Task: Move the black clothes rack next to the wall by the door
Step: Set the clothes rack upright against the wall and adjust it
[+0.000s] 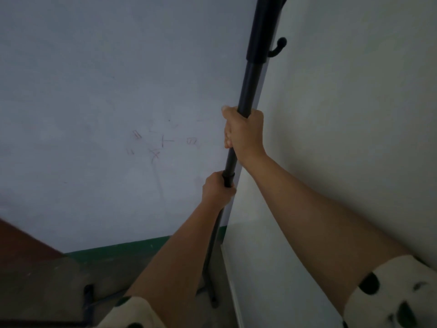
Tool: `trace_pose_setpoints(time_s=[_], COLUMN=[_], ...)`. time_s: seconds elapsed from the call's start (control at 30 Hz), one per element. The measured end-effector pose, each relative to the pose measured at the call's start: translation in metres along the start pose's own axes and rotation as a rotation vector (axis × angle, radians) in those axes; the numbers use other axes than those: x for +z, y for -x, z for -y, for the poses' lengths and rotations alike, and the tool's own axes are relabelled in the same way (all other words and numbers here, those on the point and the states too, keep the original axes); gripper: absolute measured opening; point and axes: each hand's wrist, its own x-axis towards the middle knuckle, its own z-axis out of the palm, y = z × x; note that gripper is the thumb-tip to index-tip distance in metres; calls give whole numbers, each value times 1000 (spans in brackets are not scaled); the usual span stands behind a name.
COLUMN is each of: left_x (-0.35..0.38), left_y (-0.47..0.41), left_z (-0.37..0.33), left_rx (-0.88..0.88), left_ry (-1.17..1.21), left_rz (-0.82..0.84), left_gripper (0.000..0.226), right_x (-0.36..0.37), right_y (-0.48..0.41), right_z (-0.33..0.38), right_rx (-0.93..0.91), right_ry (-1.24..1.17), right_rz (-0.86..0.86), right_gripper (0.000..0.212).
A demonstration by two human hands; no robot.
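Note:
The black clothes rack (250, 84) is a tall dark pole that leans slightly and runs from the floor to the top edge of the head view, with a hook at its upper right. My right hand (244, 131) grips the pole at mid height. Lower down, my left hand (217, 189) is wrapped around a joint in the pole. The rack's feet show near the floor behind my left forearm. The pole stands close to the corner where a grey-blue wall (106, 91) meets a white panel (343, 114).
The grey-blue wall has faint red scribbles and a green skirting strip (113, 250) along the floor. A brown surface (21, 242) sits at the lower left. The white panel on the right may be a door; I cannot tell.

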Motion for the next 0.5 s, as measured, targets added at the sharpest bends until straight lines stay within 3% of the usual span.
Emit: trace_pose_setpoints(time_s=[0.2, 0.33, 0.4, 0.5], left_x=[-16, -38, -51, -74], left_y=[16, 37, 49, 74], left_z=[-2, 2, 7, 17], left_rx=[10, 31, 53, 50], left_ry=[-99, -120, -109, -28], left_rz=[139, 127, 109, 87], left_gripper=[64, 88, 89, 87], right_x=[-3, -2, 0, 6], right_y=[9, 20, 31, 54], right_z=[8, 9, 7, 3], right_rx=[-28, -17, 6, 62], right_ry=[144, 270, 334, 471], right_rz=[-17, -94, -111, -154], right_gripper=[26, 34, 44, 80])
